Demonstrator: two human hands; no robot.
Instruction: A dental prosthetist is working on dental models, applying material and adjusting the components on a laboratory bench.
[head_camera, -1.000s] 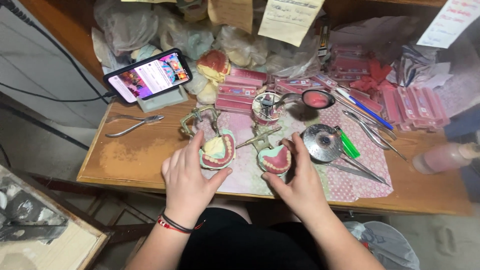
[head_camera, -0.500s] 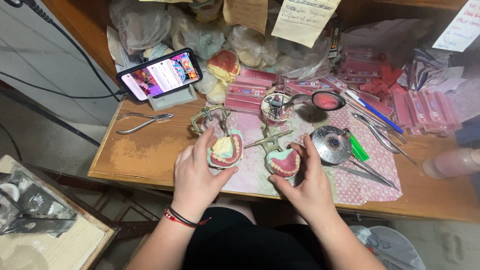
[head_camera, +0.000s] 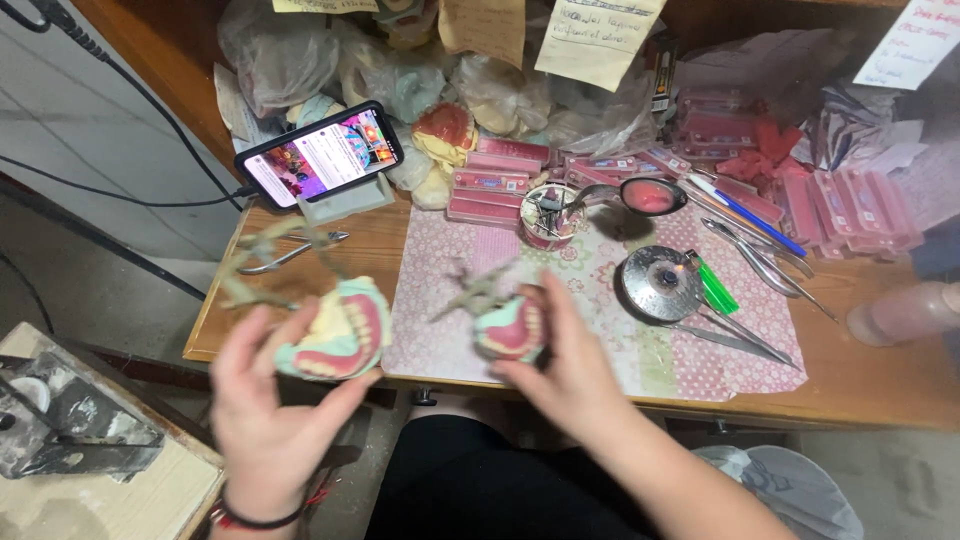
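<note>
The left hand (head_camera: 272, 420) grips a pink-and-cream denture model (head_camera: 340, 335) on a metal frame, held up over the left edge of the wooden surface (head_camera: 880, 375). The right hand (head_camera: 568, 365) is closed around a second denture model (head_camera: 510, 330) above the patterned pink mat (head_camera: 600, 290). Flat pink rectangular boxes (head_camera: 495, 185) lie stacked behind a small round cup (head_camera: 548, 215), and more pink packets (head_camera: 850, 205) crowd the right side. Yellowish paper notes (head_camera: 595, 35) hang at the back, with a white label (head_camera: 915, 40) at far right. A phone (head_camera: 320, 155) leans at left.
</note>
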